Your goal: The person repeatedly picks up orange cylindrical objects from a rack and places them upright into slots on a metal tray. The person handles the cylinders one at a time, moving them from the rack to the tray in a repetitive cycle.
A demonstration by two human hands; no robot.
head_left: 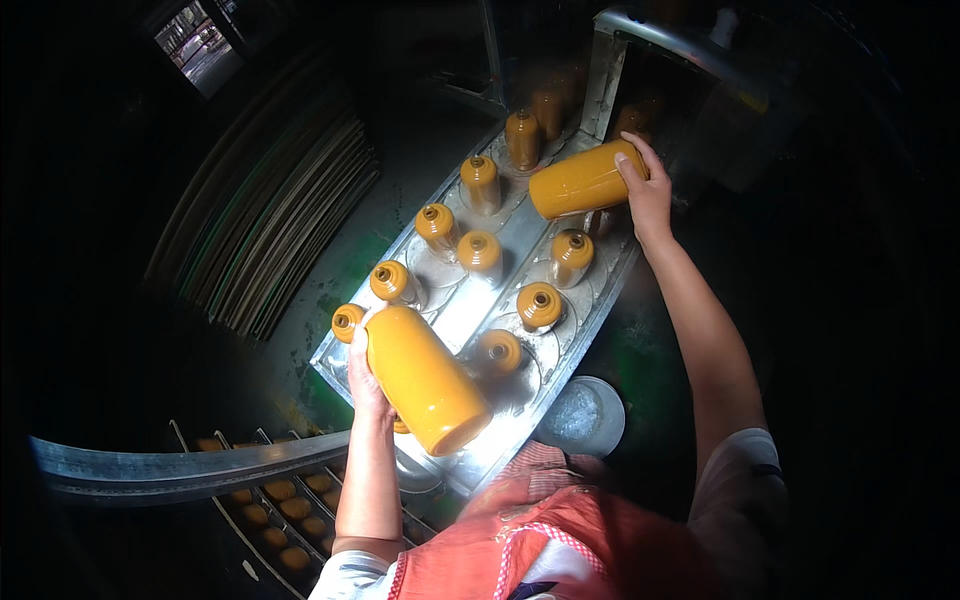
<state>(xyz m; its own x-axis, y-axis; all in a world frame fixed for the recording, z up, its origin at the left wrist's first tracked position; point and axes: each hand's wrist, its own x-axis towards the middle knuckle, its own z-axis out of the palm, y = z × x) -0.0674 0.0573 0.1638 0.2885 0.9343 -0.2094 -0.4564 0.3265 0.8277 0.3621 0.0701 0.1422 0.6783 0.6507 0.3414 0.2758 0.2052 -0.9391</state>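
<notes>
Thumb and fingers of the right hand (650, 185) curled round the right-hand end of a glossy ochre bottle (585, 181), whose long axis ran leftward from the palm, almost crosswise, over the far part of a metal table (466, 316). The left hand (368, 380) gripped a second ochre bottle (422, 378) along its left side, near the upper end; most of those fingers were hidden. That bottle slanted from upper left to lower right, its flat base toward the body. Between the two held pieces stood upright bottles (480, 256), necks up; one neighbouring bottle (572, 252) was nearer the right hand.
</notes>
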